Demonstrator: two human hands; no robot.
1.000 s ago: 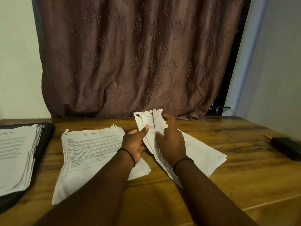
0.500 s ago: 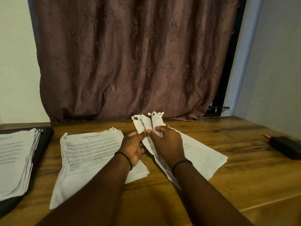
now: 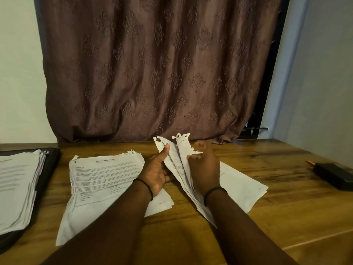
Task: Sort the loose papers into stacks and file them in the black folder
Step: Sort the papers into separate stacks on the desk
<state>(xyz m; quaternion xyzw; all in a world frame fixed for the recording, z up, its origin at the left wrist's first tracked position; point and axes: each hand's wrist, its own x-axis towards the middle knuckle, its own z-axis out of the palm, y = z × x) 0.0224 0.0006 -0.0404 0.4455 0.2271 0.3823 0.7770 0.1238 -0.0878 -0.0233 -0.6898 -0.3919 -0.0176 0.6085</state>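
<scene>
A raised bundle of papers [image 3: 176, 165] with torn top corners stands on edge between my hands at the table's middle. My left hand [image 3: 156, 172] holds it from the left, thumb pressed on the front sheet. My right hand [image 3: 204, 165] pinches a torn sheet of it from the right. A printed stack [image 3: 101, 178] lies flat to the left, partly under my left forearm. More white sheets [image 3: 242, 186] lie under my right wrist. The black folder [image 3: 50, 161] sits at the far left, with another paper stack [image 3: 17, 184] lying on it.
A black box-like object [image 3: 336, 175] with an orange-tipped pen beside it lies near the right edge of the wooden table [image 3: 267, 217]. A brown patterned curtain [image 3: 162, 69] hangs behind the table's far edge.
My right hand shifted from covering the bundle's top to pinching one torn sheet and pulling it rightward, apart from the others. The left hand kept its hold; the view tilted slightly.
</scene>
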